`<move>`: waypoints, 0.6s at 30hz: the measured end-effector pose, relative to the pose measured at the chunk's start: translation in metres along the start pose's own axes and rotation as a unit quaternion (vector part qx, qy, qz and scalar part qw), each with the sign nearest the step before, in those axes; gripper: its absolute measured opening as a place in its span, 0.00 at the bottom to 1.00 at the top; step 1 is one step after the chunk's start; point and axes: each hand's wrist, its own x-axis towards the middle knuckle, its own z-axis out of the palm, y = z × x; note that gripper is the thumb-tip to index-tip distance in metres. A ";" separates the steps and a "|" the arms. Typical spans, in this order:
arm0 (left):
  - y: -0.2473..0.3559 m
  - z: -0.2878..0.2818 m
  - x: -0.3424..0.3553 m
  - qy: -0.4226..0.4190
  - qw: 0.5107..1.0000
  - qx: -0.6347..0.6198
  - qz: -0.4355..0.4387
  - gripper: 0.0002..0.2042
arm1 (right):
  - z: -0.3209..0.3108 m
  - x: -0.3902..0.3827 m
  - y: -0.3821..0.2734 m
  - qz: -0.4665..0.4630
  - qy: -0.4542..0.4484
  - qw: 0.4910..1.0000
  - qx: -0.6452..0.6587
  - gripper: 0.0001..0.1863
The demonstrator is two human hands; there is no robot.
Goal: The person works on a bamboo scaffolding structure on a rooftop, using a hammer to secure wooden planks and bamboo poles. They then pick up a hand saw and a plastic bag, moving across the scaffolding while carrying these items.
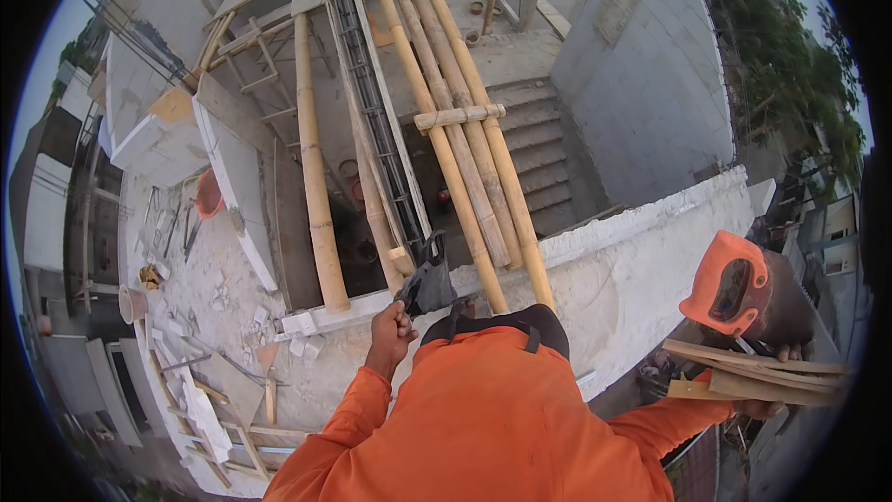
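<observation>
My left hand [388,338] is closed on the edge of a crumpled black bag [427,286], just left of my waist and above the wall top. What the bag contains is hidden. Out to the right, my right hand [760,408] wraps round a bundle of thin wooden strips [743,364]. A handsaw [717,290] with an orange handle is gripped together with them, its handle upward and its dark blade partly hidden. Only some fingers of that hand show around the wood.
Bamboo poles [444,112] and a boxed steel rebar cage [372,84] span an opening ahead. Concrete stairs [541,144] descend below. A rough wall top [650,223] runs across in front. Tools, rubble and an orange bucket [209,193] lie on the left floor.
</observation>
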 end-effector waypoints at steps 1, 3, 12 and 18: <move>0.003 0.003 0.002 -0.008 1.000 0.002 0.013 0.13 | 0.005 0.002 0.002 -0.005 0.012 1.000 -0.010 0.39; 0.010 0.009 0.004 -0.025 0.999 0.005 0.039 0.13 | 0.014 0.008 0.015 -0.007 -0.029 0.999 0.043 0.40; 0.044 0.047 -0.002 -0.043 0.988 0.096 0.113 0.12 | 0.026 0.028 0.054 0.028 -0.036 0.997 0.062 0.43; 0.057 0.064 0.014 -0.020 0.989 0.096 0.114 0.11 | 0.076 0.057 0.104 0.106 -0.142 0.967 0.184 0.44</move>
